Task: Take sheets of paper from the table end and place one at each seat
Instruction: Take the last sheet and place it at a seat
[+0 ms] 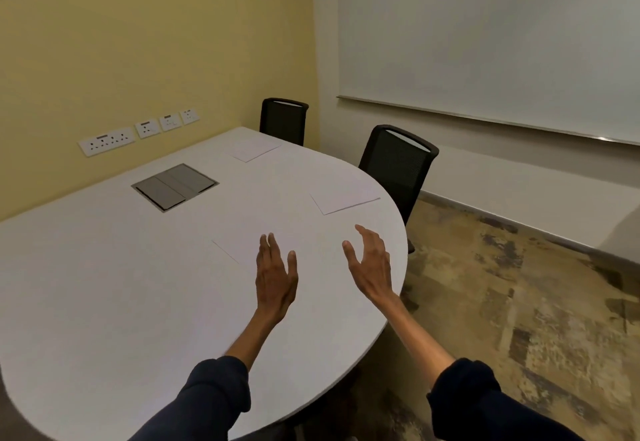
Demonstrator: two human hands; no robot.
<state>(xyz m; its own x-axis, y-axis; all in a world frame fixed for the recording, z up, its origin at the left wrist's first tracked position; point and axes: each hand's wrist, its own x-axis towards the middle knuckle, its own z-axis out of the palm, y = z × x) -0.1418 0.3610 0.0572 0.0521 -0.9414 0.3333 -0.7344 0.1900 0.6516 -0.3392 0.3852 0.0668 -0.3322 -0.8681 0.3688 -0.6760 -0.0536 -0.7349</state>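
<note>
Three white sheets lie on the white table [104, 285]. One sheet [254, 148] rests in front of the far black chair [283, 120]. A second sheet [344, 198] lies before the nearer black chair [398, 163]. A third sheet [311, 243], faint against the tabletop, sits near the rounded edge under my hands. My left hand [275, 276] hovers over it, fingers spread and empty. My right hand [370, 262] is beside it, fingers apart, holding nothing.
A grey cable hatch [175, 186] is set into the tabletop. Wall sockets [138, 132] line the yellow wall. A whiteboard [485, 35] hangs on the right wall. Patterned carpet [519, 302] covers the floor to the right of the table.
</note>
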